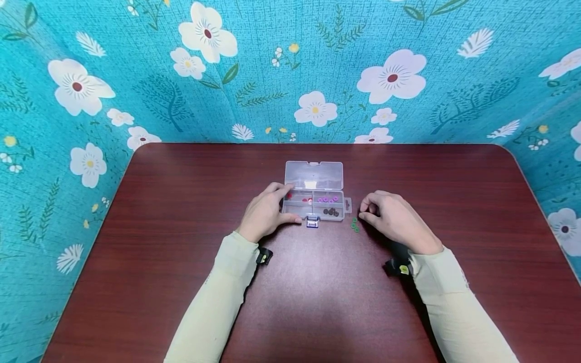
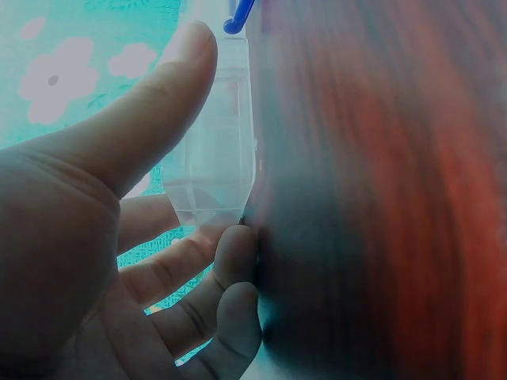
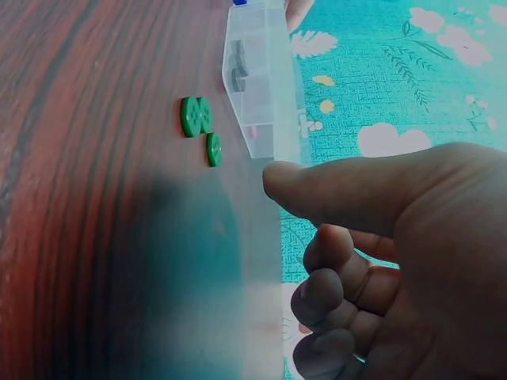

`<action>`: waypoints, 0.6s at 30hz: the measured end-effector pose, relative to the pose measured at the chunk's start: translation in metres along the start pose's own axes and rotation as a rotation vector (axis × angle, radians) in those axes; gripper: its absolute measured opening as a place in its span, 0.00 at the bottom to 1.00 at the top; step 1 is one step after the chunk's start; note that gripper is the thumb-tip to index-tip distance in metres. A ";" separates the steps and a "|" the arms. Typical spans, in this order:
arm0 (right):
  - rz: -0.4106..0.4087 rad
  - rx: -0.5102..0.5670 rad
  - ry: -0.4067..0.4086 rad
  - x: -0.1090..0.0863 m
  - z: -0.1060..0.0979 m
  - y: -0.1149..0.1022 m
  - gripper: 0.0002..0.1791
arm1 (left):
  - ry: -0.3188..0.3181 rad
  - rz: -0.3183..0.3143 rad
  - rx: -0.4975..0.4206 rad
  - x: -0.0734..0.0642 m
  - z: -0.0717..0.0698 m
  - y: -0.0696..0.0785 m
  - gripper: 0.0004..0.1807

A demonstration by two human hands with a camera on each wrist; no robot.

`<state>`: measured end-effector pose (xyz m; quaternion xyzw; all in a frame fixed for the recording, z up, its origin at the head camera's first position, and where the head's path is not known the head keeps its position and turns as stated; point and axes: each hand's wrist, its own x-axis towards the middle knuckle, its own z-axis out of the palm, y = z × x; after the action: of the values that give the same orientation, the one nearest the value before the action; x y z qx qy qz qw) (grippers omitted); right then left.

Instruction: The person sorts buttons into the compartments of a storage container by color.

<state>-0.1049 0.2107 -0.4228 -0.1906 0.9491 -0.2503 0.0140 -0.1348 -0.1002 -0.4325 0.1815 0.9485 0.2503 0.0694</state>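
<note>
A clear plastic compartment box (image 1: 297, 203) lies on the table with its lid (image 1: 313, 175) swung back. My left hand (image 1: 265, 212) grips its left end, thumb along the front side and fingers around the far side. Inside are red buttons (image 1: 304, 200) at back left, purple buttons (image 1: 325, 200) at back right and dark brown buttons (image 1: 331, 212) at front right. Three green buttons (image 1: 354, 225) lie on the table just right of the box. Beside them is my right hand (image 1: 394, 219), fingers loosely bent, thumb apart, with nothing visible between them in the right wrist view.
A blue latch (image 1: 312, 222) juts from the box's front, and a clear hanging tab (image 1: 348, 205) from its right end. The dark red wooden table (image 1: 190, 176) meets a blue flowered cloth (image 1: 268, 70) at its far edge.
</note>
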 end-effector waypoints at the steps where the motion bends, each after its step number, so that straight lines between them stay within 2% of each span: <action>1: -0.002 0.003 0.004 0.000 0.000 -0.001 0.07 | 0.000 -0.001 0.001 0.000 0.000 0.000 0.50; 18: -0.016 0.018 0.003 0.007 0.001 -0.012 0.06 | 0.003 -0.003 -0.002 -0.001 -0.001 0.001 0.50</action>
<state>-0.1069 0.1981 -0.4175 -0.1975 0.9453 -0.2593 0.0122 -0.1341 -0.0998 -0.4313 0.1794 0.9487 0.2512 0.0687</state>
